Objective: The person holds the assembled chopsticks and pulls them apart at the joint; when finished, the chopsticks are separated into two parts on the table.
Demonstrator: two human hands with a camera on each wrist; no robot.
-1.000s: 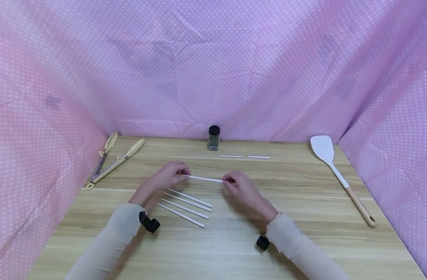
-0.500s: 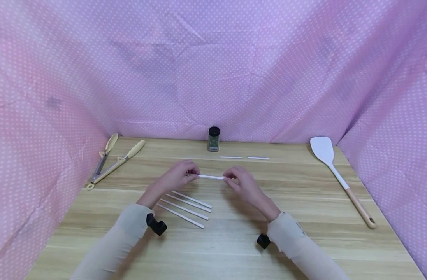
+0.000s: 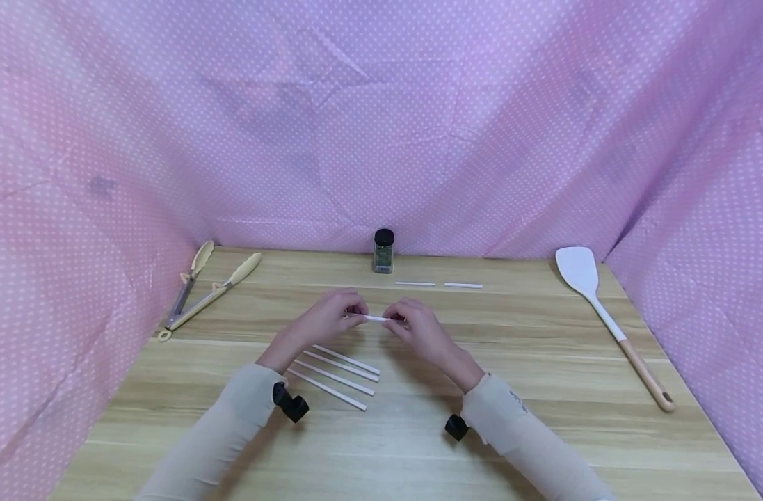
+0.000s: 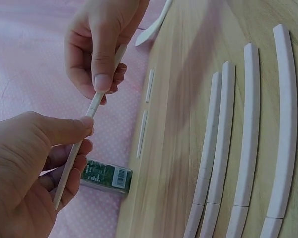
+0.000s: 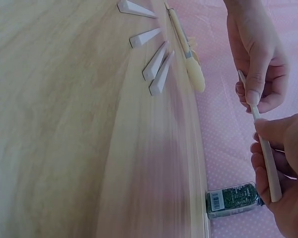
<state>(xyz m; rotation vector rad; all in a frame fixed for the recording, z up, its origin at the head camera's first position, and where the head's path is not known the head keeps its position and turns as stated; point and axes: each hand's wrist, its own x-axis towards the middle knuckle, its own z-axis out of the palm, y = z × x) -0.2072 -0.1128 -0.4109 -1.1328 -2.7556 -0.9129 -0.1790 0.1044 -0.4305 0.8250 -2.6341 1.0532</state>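
Note:
Before me, both hands hold one slim white chopstick (image 3: 375, 318) level above the table. Its left part is pinched between thumb and fingers of my left hand (image 3: 331, 316). My right hand (image 3: 421, 330) pinches the other part, leaving only a short white stretch visible between the hands in the head view. A fine line crosses the chopstick (image 4: 93, 104) near the left thumb in the left wrist view. Below the left hand, several white chopsticks (image 3: 334, 378) lie fanned on the table, their far left ends partly covered by that arm.
Two short white sticks (image 3: 463, 285) lie end to end at the back, in front of a black-capped spice jar (image 3: 384, 252). Tongs (image 3: 206, 299) lie spread at left, and a white spatula (image 3: 597, 306) at right. Pink dotted cloth (image 3: 381, 125) walls the wooden table (image 3: 406, 452).
The left hand has moved right along the chopstick and the right hand slightly left. The gap between them has shrunk, so less of the chopstick shows. The lying chopsticks stay put.

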